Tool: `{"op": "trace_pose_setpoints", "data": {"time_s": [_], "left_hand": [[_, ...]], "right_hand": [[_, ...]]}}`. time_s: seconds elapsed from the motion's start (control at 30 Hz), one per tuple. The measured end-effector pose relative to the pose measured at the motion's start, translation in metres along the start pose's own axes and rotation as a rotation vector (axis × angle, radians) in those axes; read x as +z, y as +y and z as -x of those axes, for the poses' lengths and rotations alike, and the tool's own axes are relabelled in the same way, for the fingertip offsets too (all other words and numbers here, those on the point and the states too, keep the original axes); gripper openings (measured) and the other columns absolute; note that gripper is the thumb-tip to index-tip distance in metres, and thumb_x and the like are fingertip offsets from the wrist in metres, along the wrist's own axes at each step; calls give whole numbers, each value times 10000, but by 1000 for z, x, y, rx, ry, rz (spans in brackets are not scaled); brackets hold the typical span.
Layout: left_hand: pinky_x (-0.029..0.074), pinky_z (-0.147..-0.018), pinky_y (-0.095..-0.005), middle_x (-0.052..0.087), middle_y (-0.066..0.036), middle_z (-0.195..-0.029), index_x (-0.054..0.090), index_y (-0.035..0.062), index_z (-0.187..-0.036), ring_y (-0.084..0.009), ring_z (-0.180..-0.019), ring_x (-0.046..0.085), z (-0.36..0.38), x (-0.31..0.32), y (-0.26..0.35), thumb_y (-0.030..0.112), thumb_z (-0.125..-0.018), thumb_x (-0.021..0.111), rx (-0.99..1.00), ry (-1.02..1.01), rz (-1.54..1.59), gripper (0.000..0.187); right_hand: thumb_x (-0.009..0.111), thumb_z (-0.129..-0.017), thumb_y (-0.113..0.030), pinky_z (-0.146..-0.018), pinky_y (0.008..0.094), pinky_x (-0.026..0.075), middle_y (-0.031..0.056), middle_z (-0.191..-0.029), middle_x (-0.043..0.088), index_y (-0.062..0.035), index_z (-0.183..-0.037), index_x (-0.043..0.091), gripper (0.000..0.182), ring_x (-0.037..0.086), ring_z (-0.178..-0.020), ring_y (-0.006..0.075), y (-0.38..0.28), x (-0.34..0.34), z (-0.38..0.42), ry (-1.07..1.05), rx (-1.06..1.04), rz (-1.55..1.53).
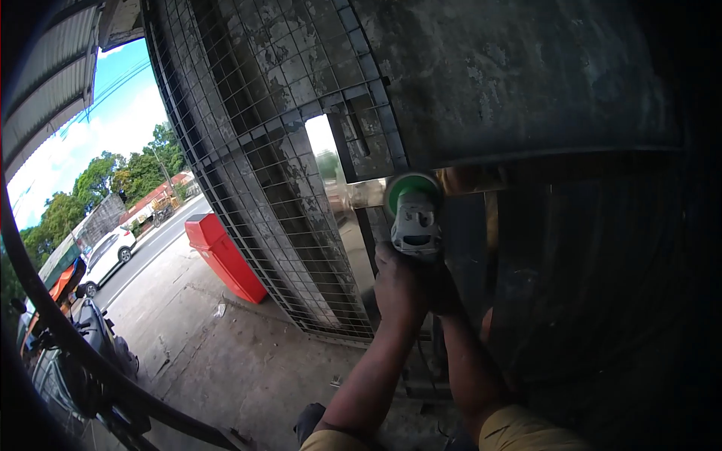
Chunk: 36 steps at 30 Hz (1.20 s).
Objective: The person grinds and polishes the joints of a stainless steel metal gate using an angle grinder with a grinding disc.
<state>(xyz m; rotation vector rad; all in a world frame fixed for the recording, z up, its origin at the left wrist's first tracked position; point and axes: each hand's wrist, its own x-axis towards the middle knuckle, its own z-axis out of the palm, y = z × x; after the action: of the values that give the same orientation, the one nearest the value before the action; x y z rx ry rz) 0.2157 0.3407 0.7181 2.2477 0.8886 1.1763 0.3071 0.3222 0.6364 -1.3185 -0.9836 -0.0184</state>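
Both of my hands are wrapped round the body of an angle grinder (416, 229) with a green disc (412, 188). My left hand (398, 286) closes on its near side, just behind the grey head. My right hand (444, 292) grips alongside, partly hidden in shadow behind the left. The disc overlaps a shiny horizontal metal bar (367, 193), which meets a polished upright metal strip (347, 225). A cord hangs down below my hands.
Left of the strip stands a wire mesh gate (263, 195) before a peeling wall. A red bin (227, 259) stands on the concrete ground (226, 353). A motorcycle (94, 346) is parked at far left, and a white car (110, 255) is on the road. Dark metal panels fill the right.
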Motion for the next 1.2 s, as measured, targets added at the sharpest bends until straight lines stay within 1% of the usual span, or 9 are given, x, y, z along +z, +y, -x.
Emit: {"op": "trace_pose_setpoints", "data": {"time_s": [0.17, 0.37, 0.47, 0.57, 0.67, 0.7, 0.8, 0.93, 1.2], "left_hand": [[565, -744, -536, 583, -297, -1119, 393, -56, -1162, -503, -883, 665, 23, 18, 22, 517, -784, 776, 67, -153, 99, 786], [513, -966, -485, 525, -308, -1262, 240, -91, -1408, -437, -1172, 594, 111, 4, -77, 483, -838, 766, 137, -305, 104, 965], [441, -1066, -432, 429, -241, -1393, 129, -59, -1515, -343, -1293, 506, 185, 1, -162, 424, -839, 806, -14, -529, 386, 1072], [393, -1082, -375, 406, -157, -1439, 159, 6, -1529, -258, -1292, 471, 244, -3, -186, 374, -840, 827, -379, -524, 911, 1028], [415, -1055, -371, 471, -146, -1373, 201, 16, -1495, -225, -1253, 490, 254, -18, -182, 324, -857, 815, -619, -791, 731, 938], [456, -938, -353, 529, -132, -1250, 222, 12, -1461, -204, -1118, 543, 259, -13, -186, 295, -864, 803, -675, -821, 658, 880], [513, -567, -293, 622, -102, -940, 175, 7, -1429, -147, -722, 642, 267, 7, -203, 250, -884, 779, -868, -927, 557, 849], [507, -517, -317, 633, -120, -911, 208, -7, -1408, -141, -679, 645, 282, 39, -234, 254, -911, 731, -553, -941, 253, 767], [519, -596, -296, 582, -67, -910, 353, 46, -1216, -127, -744, 611, 266, 67, -233, 161, -912, 722, -861, -950, 519, 492]], "right_hand": [[699, -868, -393, -986, 380, 472, 176, -1214, 629, 21, -1431, 395, 763, 608, -1153, 256, 3, -45, 21, 163, -26, -76], [718, -856, -389, -965, 366, 481, 139, -1187, 638, 10, -1414, 435, 742, 615, -1097, 219, 74, -39, 141, -28, 338, -350], [730, -850, -391, -954, 359, 485, 115, -1174, 639, -1, -1389, 475, 713, 616, -1062, 196, 86, -4, 211, -160, 663, -871], [732, -865, -352, -946, 354, 481, 86, -1143, 637, -26, -1340, 532, 610, 611, -1028, 182, 83, 28, 241, -407, 668, -1369], [704, -899, -314, -895, 352, 516, 104, -1105, 650, 1, -1257, 562, 497, 622, -1036, 209, 97, 31, 267, -225, 865, -839], [725, -885, -262, -891, 353, 515, 81, -1097, 651, -12, -1241, 582, 458, 623, -1020, 195, 99, 30, 261, -164, 1001, -856], [762, -855, -244, -883, 354, 512, 70, -1070, 662, -28, -1218, 610, 448, 630, -988, 182, 122, 40, 264, -33, 904, -717], [813, -802, -191, -884, 354, 507, 106, -1073, 673, -10, -1172, 621, 454, 646, -972, 203, 162, 41, 282, 94, 914, -549], [810, -798, -249, -809, 344, 524, 117, -1005, 708, 13, -1070, 686, 398, 672, -894, 205, 218, 65, 282, 142, 908, -216]]}}
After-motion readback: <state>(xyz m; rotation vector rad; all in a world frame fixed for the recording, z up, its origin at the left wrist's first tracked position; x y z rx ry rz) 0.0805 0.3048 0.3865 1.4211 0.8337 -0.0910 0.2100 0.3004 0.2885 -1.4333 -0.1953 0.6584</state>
